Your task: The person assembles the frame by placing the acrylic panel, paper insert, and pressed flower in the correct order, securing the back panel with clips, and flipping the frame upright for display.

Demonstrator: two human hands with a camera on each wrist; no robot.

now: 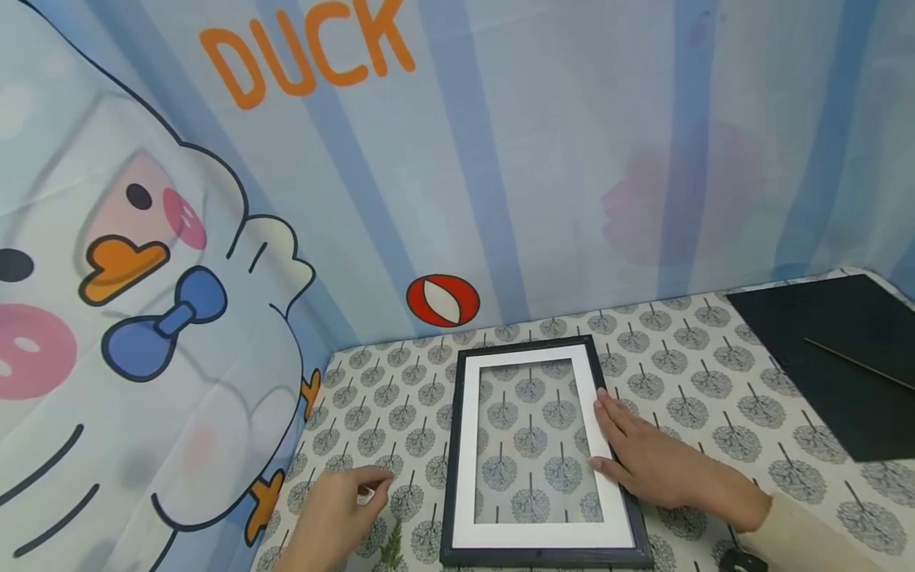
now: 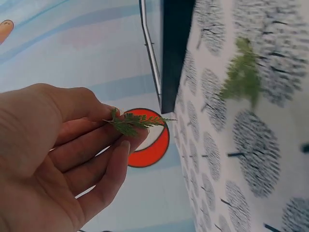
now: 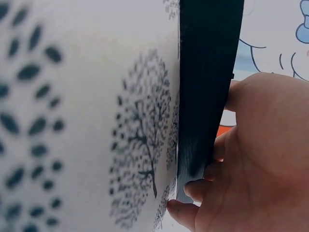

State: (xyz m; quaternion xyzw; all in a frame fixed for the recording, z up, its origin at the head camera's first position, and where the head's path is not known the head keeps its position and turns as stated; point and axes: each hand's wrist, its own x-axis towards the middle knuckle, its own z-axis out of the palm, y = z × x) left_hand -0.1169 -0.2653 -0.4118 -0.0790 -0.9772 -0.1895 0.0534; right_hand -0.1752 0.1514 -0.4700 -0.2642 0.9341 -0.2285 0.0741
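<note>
My left hand (image 1: pixel 339 512) is raised at the left of the picture frame, thumb and fingertips pinching a small green leaf sprig (image 2: pixel 133 123), which shows in the left wrist view. Another green sprig (image 1: pixel 391 544) lies on the patterned cloth below that hand. The picture frame (image 1: pixel 546 558) has a black border, a white mat (image 1: pixel 468 477) and a see-through middle through which the cloth's trees show. My right hand (image 1: pixel 646 461) rests on the frame's right side, fingers and thumb over the border and mat. In the right wrist view its fingers lie along the black edge.
A black board (image 1: pixel 793 326) lies on the cloth at the right, with a thin brown stick (image 1: pixel 858 361) on it. Part of a small dark object (image 1: pixel 742 561) shows at the bottom edge. A duck-printed curtain (image 1: pixel 572 159) hangs behind and at the left.
</note>
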